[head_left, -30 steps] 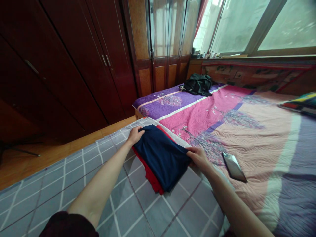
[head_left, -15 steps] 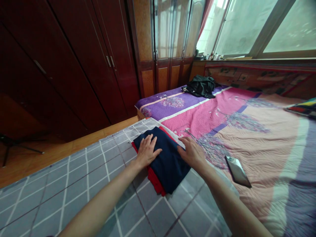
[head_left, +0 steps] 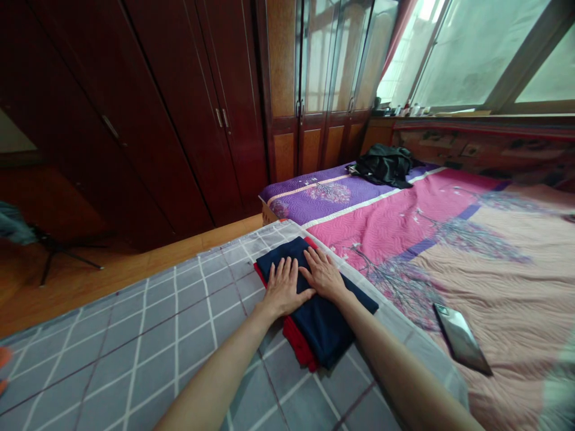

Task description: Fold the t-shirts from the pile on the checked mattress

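A folded dark blue cloth, perhaps a garment, lies flat on the grey checked sheet. Red cloth shows from under its left, lower and top edges; whether both are one piece I cannot tell. My left hand rests palm down on the left part of the blue cloth, fingers stretched out. Beside it, my right hand lies flat on the upper part, fingers extended. The two thumbs are close together. Neither hand grips anything.
On the patterned bedspread to the right lies a smartphone. A black crumpled garment sits farther back. Dark red wardrobes line the far side. A black tripod stand is on the floor at the left.
My right hand has moved left from the cloth's right edge onto its upper middle, beside my left hand. The left hand stays on the cloth. The view has turned slightly left.
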`<state>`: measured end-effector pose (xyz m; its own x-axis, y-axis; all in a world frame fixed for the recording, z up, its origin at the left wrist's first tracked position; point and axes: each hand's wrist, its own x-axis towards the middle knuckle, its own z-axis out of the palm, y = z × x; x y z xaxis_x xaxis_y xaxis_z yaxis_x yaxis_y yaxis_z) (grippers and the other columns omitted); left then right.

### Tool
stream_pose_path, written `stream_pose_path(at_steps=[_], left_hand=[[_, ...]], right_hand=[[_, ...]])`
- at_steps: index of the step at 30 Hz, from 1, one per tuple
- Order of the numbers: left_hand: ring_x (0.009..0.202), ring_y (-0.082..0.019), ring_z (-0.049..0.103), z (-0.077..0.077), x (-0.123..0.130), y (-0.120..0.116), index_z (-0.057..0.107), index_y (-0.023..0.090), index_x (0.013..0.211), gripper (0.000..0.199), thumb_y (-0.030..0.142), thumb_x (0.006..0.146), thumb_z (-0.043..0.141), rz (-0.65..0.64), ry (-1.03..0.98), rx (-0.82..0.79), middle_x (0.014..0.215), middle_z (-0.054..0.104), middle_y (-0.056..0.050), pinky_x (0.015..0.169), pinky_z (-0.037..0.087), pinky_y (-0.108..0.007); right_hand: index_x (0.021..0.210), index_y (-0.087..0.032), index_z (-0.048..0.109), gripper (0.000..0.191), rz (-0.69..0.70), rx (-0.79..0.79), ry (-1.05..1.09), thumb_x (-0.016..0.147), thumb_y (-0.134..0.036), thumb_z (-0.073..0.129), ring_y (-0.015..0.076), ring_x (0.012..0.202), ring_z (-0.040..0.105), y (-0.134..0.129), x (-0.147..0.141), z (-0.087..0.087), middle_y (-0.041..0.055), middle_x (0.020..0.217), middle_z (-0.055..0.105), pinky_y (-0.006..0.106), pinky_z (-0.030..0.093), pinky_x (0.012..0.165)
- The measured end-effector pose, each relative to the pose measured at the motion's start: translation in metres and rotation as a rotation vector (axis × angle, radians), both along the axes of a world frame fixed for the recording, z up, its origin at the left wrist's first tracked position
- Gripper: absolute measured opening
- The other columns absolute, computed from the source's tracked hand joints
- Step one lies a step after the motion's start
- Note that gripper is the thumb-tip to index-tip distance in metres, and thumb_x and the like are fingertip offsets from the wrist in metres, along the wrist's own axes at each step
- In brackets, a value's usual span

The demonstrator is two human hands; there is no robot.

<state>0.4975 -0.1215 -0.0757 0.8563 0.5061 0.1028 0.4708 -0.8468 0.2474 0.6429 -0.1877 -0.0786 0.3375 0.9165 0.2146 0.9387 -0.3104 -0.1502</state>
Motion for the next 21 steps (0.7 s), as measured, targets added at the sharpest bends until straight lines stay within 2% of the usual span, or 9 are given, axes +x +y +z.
stream_pose_path(at_steps=[5, 9, 11, 15, 18, 21], left_hand=[[0.143, -0.033, 0.010, 0.006, -0.005, 0.007, 0.020, 0.010, 0.148, 0.098, 0.078, 0.079, 0.033, -0.006, 0.010, -0.012, 0.154, 0.019, -0.016, 0.114, 0.008, -0.054], [0.143, -0.031, 0.006, 0.009, -0.028, 0.025, 0.023, 0.015, 0.148, 0.087, 0.074, 0.084, 0.026, 0.022, -0.006, -0.025, 0.155, 0.019, -0.013, 0.114, 0.005, -0.054], [0.143, -0.030, 0.005, 0.008, -0.042, 0.032, 0.025, 0.017, 0.147, 0.081, 0.070, 0.087, 0.024, 0.039, -0.016, -0.030, 0.155, 0.019, -0.011, 0.114, 0.004, -0.054], [0.144, -0.030, 0.002, 0.004, -0.059, 0.035, 0.024, 0.019, 0.148, 0.078, 0.069, 0.088, 0.021, 0.057, -0.048, -0.077, 0.156, 0.016, -0.010, 0.114, 0.007, -0.054], [0.144, -0.029, 0.001, 0.005, -0.062, 0.032, 0.025, 0.018, 0.147, 0.080, 0.071, 0.088, 0.020, 0.056, -0.091, -0.104, 0.156, 0.016, -0.010, 0.114, 0.008, -0.053], [0.143, -0.030, 0.002, 0.006, -0.062, 0.031, 0.025, 0.017, 0.147, 0.080, 0.070, 0.088, 0.021, 0.103, -0.141, -0.107, 0.156, 0.015, -0.012, 0.114, 0.010, -0.053]], right_hand=[[0.143, -0.014, 0.036, 0.061, -0.001, -0.018, -0.038, 0.093, -0.050, 0.035, 0.0270, 0.139, 0.024, -0.001, 0.001, 0.006, 0.0092, 0.150, 0.032, 0.045, 0.022, 0.110], [0.144, -0.010, 0.034, 0.069, 0.003, -0.018, -0.060, 0.091, -0.054, 0.039, 0.0314, 0.139, 0.023, -0.016, -0.014, 0.020, 0.0164, 0.151, 0.027, 0.049, 0.021, 0.110], [0.145, -0.011, 0.032, 0.073, 0.044, -0.001, -0.075, 0.090, -0.057, 0.040, 0.0316, 0.140, 0.020, -0.028, -0.026, 0.021, 0.0171, 0.152, 0.024, 0.049, 0.020, 0.111], [0.144, -0.015, 0.036, 0.069, 0.185, 0.030, -0.114, 0.091, -0.060, 0.035, 0.0289, 0.138, 0.025, -0.048, -0.042, 0.003, 0.0140, 0.150, 0.030, 0.049, 0.024, 0.110], [0.141, -0.015, 0.041, 0.068, 0.202, 0.030, -0.137, 0.091, -0.060, 0.031, 0.0297, 0.135, 0.033, -0.051, -0.039, -0.017, 0.0141, 0.147, 0.037, 0.050, 0.028, 0.108], [0.138, -0.012, 0.044, 0.071, 0.214, 0.107, -0.159, 0.088, -0.062, 0.032, 0.0322, 0.133, 0.035, -0.051, -0.034, -0.030, 0.0162, 0.145, 0.038, 0.052, 0.032, 0.105]])
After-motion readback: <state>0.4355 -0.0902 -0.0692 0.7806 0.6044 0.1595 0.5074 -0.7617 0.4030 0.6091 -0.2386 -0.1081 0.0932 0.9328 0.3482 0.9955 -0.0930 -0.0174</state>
